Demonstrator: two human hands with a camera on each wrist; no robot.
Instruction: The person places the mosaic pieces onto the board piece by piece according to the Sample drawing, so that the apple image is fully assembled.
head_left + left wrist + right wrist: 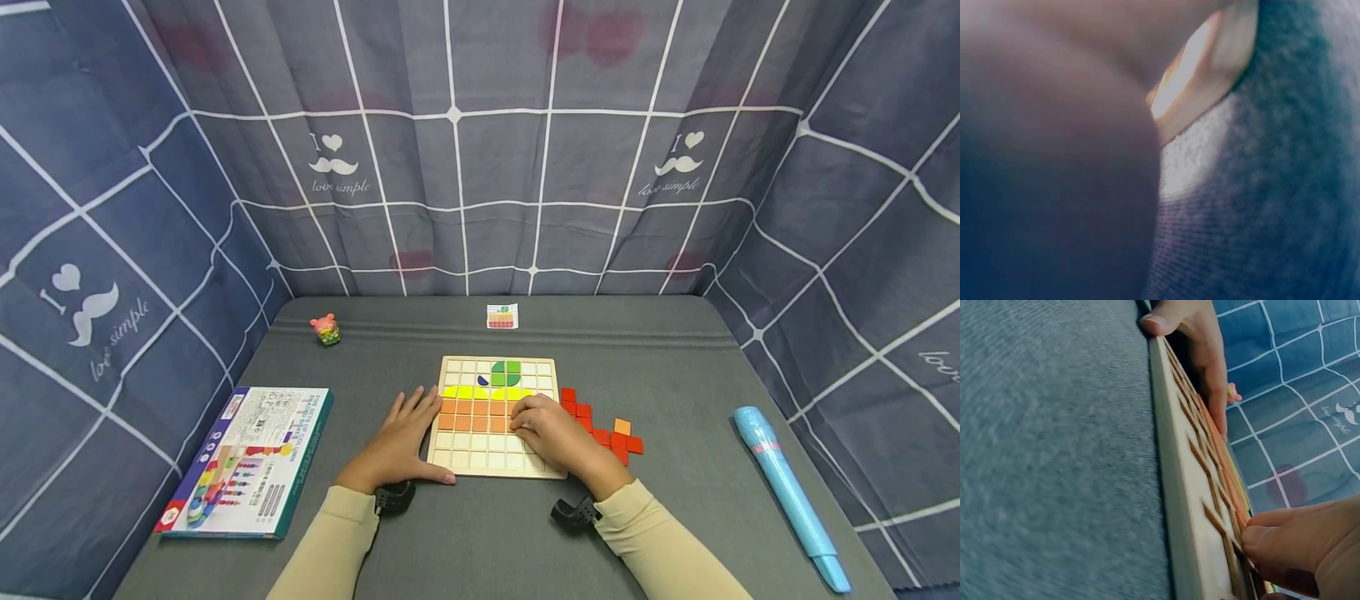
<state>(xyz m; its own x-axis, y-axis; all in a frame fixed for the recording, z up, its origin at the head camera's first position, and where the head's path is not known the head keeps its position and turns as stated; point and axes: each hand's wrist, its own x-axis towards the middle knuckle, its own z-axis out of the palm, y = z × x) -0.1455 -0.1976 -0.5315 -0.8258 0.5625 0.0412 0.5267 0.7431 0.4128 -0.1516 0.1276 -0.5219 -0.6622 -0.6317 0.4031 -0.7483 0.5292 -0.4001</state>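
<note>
A pale wooden grid board (468,460) lies mid-table, with yellow pieces (459,392), rows of orange square tiles (463,423), green pieces (506,373) and a dark blue piece (482,380) in it. At its left edge rests my left hand (401,442), fingers straight and thumb by the near corner. My right hand (551,429) is over the right side, thumb and bent fingertips down at the orange rows. Whatever lies under those fingertips is hidden. In the right wrist view, its thumb (1259,536) touches the board near the orange strip. The left wrist view is blurred.
Red square tiles (582,410) and a loose orange tile (622,427) lie right of the board. A small pattern card (502,317) is behind it. A boxed set (247,467) and pink-headed figurine (326,329) sit left; a light-blue tube (791,496) lies far right.
</note>
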